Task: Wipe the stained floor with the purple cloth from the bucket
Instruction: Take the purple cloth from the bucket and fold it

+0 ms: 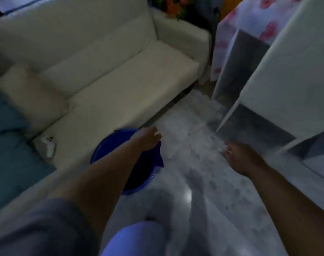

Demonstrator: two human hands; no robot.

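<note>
Left hand (147, 138) grips the purple cloth (157, 156) over the bucket (102, 150); right hand (240, 158) hangs empty, fingers spread.

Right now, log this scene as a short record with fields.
left hand: over the bucket's far rim, gripping the cloth
cloth: dark purple, hanging from the left hand over the bucket's rim
bucket: blue, on the floor beside the sofa
right hand: open, empty, above the floor
floor: pale, mottled with grey marks
sofa: cream, with a white controller on the seat
</note>
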